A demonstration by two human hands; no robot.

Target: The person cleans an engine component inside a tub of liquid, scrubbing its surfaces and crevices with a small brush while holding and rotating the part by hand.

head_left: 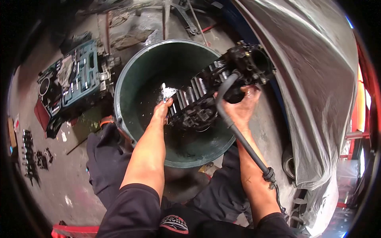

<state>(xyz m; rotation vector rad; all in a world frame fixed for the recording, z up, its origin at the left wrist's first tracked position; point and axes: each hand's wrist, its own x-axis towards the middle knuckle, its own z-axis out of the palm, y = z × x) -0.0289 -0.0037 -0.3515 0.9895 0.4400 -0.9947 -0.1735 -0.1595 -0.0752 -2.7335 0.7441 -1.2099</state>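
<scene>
A black, oily engine block [198, 89] with bright machined metal faces is held tilted over a large dark green tub [131, 67], its right end higher and past the rim. My left hand [162, 111] is closed around its lower left end, fingers mostly hidden. Just above that thumb shows a small white thing [163, 88] that I cannot make out. Under the right end, my right hand [242, 107] grips the block from below. A dark hose [242, 139] runs from the block down across my right forearm.
An open teal tool case [85, 71] with sockets and wrenches stands left of the tub. A shaft with lobes [27, 154] and small dark parts [43, 158] lie on the floor. Grey plastic sheeting [305, 87] hangs close on the right.
</scene>
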